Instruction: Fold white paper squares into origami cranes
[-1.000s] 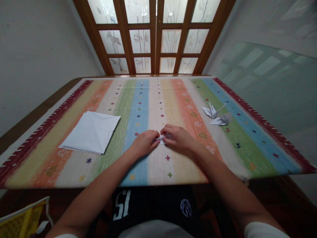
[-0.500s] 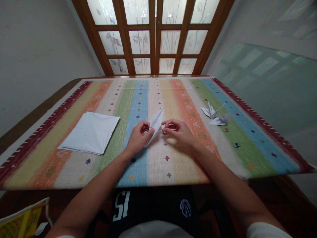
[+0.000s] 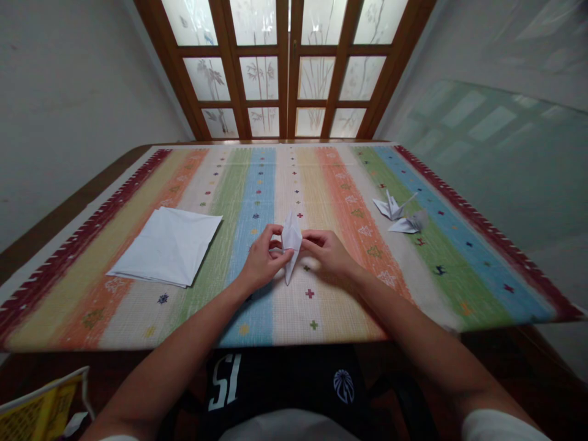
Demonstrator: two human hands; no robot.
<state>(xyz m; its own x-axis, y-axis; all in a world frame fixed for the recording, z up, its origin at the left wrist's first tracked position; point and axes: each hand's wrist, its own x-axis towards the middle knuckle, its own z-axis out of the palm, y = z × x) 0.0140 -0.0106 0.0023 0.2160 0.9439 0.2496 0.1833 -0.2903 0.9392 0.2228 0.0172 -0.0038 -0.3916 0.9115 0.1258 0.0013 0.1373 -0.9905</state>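
Note:
A narrow, pointed piece of folded white paper (image 3: 291,242) stands nearly upright just above the striped tablecloth (image 3: 321,306), at the middle of the table. My left hand (image 3: 261,262) pinches its left edge with thumb and fingers. My right hand (image 3: 327,252) pinches its right edge. Both hands are closed on the paper, facing each other.
A stack of flat white paper sheets (image 3: 169,245) lies on the left of the cloth. Two folded white paper cranes (image 3: 399,214) sit to the right. Wooden glazed doors (image 3: 285,67) stand behind the table. A yellow object (image 3: 41,411) shows at the bottom left.
A second ago both hands pressed the paper flat on the cloth. They then lifted it tilted to the right, and now hold it more upright between them.

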